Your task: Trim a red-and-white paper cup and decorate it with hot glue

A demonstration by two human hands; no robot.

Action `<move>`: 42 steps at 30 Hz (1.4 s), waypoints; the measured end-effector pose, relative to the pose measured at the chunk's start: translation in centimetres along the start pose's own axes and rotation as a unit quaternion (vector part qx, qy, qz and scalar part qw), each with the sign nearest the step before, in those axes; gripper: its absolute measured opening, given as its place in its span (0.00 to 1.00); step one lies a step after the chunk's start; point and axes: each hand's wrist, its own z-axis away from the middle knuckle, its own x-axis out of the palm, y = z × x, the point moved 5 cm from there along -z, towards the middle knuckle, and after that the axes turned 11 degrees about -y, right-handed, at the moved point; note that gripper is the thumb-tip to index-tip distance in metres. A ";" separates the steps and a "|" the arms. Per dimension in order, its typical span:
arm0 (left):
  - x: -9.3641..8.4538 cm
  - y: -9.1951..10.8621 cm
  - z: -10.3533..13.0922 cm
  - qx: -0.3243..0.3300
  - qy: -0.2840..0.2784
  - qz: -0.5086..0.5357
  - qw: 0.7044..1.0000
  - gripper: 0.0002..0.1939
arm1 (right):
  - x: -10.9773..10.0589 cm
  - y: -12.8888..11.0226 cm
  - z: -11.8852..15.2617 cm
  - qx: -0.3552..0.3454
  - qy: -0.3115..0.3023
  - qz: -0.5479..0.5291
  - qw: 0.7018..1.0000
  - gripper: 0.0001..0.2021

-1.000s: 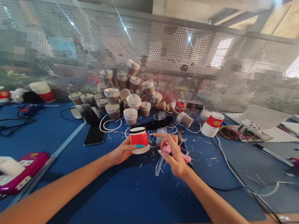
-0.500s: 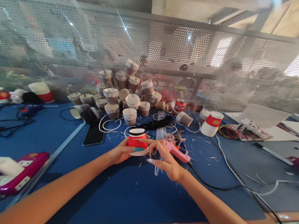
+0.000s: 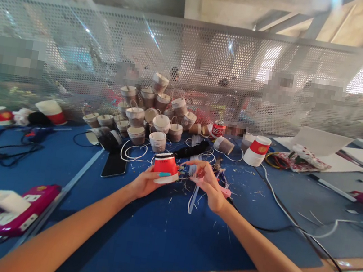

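Observation:
My left hand (image 3: 146, 182) holds a red paper cup (image 3: 165, 166) upside down and tilted, its white rim low and a black band round its upper end. Just right of the cup is my right hand (image 3: 206, 183), with its fingers apart and nothing seen between them. Partly hidden behind that hand lies a pink glue gun (image 3: 225, 191) on the blue table (image 3: 159, 241). Thin scraps and clear glue sticks (image 3: 193, 199) lie near it.
Small wrapped buckets (image 3: 160, 124) are piled at the back. A black phone (image 3: 115, 162) lies left of the cup, a purple power strip (image 3: 25, 212) at the left. Stacked cups (image 3: 257, 151), a soda can (image 3: 217, 129) and cables stand or lie to the right.
My right hand has moved right, away from the cup. The cup in my left hand has tilted and shifted slightly left, and more of its red side shows.

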 end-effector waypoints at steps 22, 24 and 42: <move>0.7 -0.2 -0.1 -0.030 -0.050 -0.047 0.997 0.29 | 0.8 -0.4 -0.6 0.032 -0.050 -0.056 0.997 0.02; 0.4 -0.1 -0.1 -0.023 -0.043 -0.040 0.998 0.27 | -0.1 0.4 -0.6 0.058 0.002 -0.008 0.998 0.01; -1.1 -0.2 0.3 -0.019 -0.008 0.053 0.998 0.23 | -3.3 4.1 1.3 0.300 -0.008 0.405 0.864 0.29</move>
